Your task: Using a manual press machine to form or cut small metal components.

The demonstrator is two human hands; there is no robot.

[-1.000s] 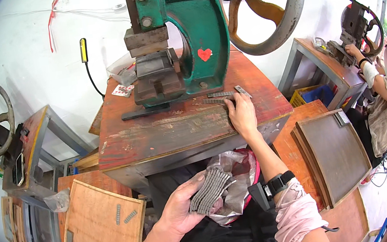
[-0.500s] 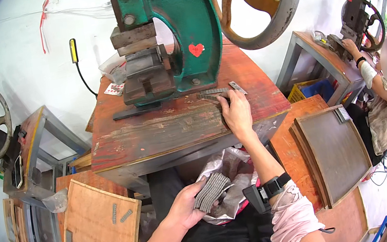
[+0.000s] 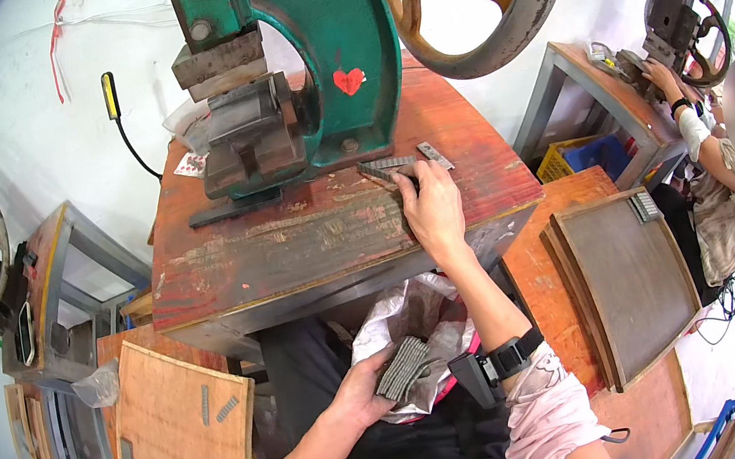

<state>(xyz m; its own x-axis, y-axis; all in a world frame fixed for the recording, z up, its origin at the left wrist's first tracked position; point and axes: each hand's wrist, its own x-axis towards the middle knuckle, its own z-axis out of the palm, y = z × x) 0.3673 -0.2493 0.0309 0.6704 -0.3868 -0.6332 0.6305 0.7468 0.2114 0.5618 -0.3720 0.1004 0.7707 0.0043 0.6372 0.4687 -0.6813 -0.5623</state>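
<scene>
A stack of grey ridged strips (image 3: 402,369) rests in my left hand (image 3: 362,388), whose fingers close around it above my lap. My right hand (image 3: 434,209) lies at the right of the wooden bench top, thumb and forefinger bent together on the end of a slanting grey ridged strip (image 3: 375,174). Another ridged strip lies across behind it, and a light metal piece with holes (image 3: 435,156) sits just beyond the fingers. To the left of that hand stands a green hand press (image 3: 348,38) with a steel die block (image 3: 247,133).
An open silvery bag (image 3: 430,301) sits below the bench edge. Left is a wooden board (image 3: 178,391) with several strips; right, stacked trays (image 3: 628,286). A dark flat bar (image 3: 236,208) lies before the press. At far right a person (image 3: 733,194) works at another press.
The whole view has shifted, with the bench and press now further left and higher. My left hand has tilted the stack slightly. My right hand stays by the strips.
</scene>
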